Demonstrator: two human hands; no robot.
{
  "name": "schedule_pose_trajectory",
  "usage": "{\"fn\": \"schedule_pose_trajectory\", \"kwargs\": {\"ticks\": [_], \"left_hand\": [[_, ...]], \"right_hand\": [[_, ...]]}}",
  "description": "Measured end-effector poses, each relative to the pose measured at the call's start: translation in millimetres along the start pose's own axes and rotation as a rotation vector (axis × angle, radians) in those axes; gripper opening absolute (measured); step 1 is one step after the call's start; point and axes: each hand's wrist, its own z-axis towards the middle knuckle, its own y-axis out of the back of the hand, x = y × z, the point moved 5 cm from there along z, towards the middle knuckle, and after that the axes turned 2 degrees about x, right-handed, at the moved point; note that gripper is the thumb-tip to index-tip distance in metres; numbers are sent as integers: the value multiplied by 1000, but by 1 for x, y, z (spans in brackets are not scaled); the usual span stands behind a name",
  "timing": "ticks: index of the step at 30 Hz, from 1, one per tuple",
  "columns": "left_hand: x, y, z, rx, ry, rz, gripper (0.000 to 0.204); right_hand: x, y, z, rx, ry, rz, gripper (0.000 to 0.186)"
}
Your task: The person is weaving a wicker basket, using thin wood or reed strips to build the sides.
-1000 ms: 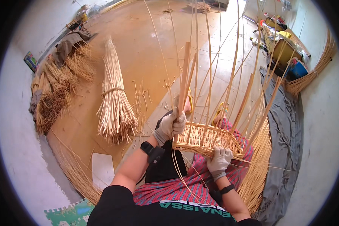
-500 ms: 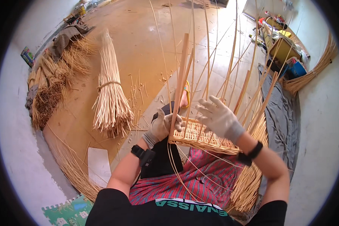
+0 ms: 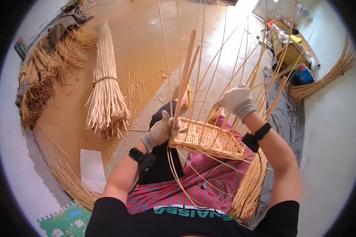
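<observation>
1. The shallow rectangular basket of woven straw-coloured wicker (image 3: 209,138) sits above the person's lap, over a red striped cloth (image 3: 211,177).
2. The left hand, in a pale glove (image 3: 162,128), grips the basket's left corner, thumb up, its fingers around the foot of a tall, flat, light-brown wooden stake (image 3: 186,71).
3. The right hand, also in a pale glove (image 3: 237,100), is raised above the basket's right part with its fingers curled; I cannot tell whether they hold anything.
4. Thin, straw-coloured upright rods (image 3: 162,35) rise around the basket; long pale strands (image 3: 173,166) hang from its near left corner.
5. Left of the basket, well apart, lies a tied bundle of pale peeled sticks (image 3: 106,102).
6. Right of the basket and nearer the person is a heap of loose yellowish rods (image 3: 251,185), with a long grey cloth (image 3: 286,118) beyond it.
</observation>
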Motion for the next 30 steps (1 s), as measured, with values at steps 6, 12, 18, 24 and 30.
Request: {"fn": "schedule_pose_trajectory", "kwargs": {"ticks": [6,12,18,24,30], "left_hand": [[2,3,-5,-94,-42,-43,93],[10,11,-6,-160,1,-29,86],[9,14,-4,-121,-63,-17,89],[-11,-21,-11,-269,-275,185,74],[-20,-126,-40,-554,-657,1629,33]], "right_hand": [[37,58,-28,-739,413,102,70],[108,-3,-2,-46,399,-107,33],[95,-2,-17,-352,440,148,37],[29,4,-169,-760,99,783,35],[63,-240,-411,-642,-1104,1472,20]]}}
